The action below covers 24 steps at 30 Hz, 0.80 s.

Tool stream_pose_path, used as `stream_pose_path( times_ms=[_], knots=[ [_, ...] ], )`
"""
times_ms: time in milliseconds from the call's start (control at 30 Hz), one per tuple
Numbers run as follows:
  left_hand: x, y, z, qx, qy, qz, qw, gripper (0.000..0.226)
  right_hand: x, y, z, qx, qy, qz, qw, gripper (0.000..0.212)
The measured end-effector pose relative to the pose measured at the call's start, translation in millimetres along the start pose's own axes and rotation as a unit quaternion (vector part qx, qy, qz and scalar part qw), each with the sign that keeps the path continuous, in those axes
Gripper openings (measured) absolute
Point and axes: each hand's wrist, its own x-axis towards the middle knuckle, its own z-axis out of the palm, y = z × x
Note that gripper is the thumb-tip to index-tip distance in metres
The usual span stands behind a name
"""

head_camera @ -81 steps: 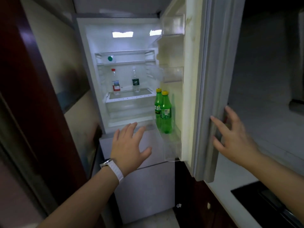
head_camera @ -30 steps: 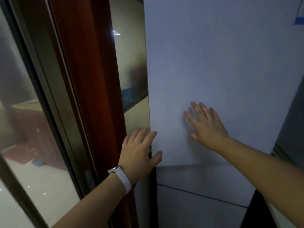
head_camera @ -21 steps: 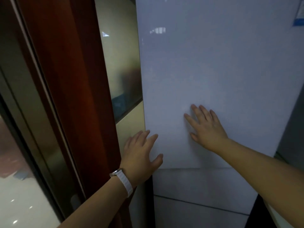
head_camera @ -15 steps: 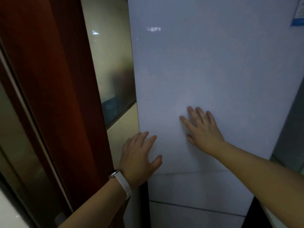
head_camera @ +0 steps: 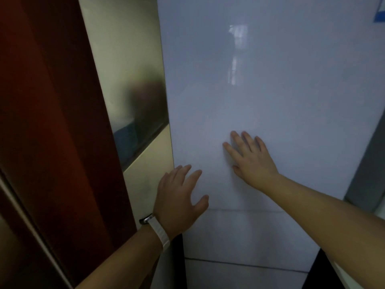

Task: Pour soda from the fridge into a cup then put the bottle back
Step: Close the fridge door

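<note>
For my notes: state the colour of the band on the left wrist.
White: the wrist band sits just below the left hand, clearest in the head view.

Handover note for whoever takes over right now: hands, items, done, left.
Left hand: open, empty, at the left edge of the fridge door.
Right hand: open, flat on the door, empty.
Upper door looks shut; no bottle or cup in view.
Done: door closing looks finished; whether soda was poured cannot be told from here.
Left: confirm a filled cup and the bottle inside; otherwise reopen and fetch it.
</note>
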Motion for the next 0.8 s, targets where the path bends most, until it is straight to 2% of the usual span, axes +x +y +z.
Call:
stream_pose_path(
  times_ms=[333,467,567,667,800],
  knots=[
    [12.4,-7.9,5.8,-0.017,-0.003,0.004,1.0,0.067,7.0,7.7,22.2,-0.018,-0.009,0.001,1.0,0.088],
    [10.1,-5.1,1.2,-0.017,-0.01,0.005,1.0,0.068,7.9,3.5,6.2,-0.003,-0.072,0.017,0.997,0.087],
    [6.9,1.0,-3.0,-0.021,-0.006,0.021,1.0,0.067,1.9,5.2,-18.3,0.043,-0.103,0.025,0.993,0.081],
    [5.4,14.6,-6.0,-0.018,0.005,0.047,0.999,0.064,-23.4,14.4,-46.1,0.118,-0.09,0.045,0.988,0.072],
    [0.4,46.3,-11.2,-0.028,0.01,0.073,0.997,0.064,-76.4,32.3,-80.9,0.164,-0.083,0.075,0.98,0.067]
  ],
)
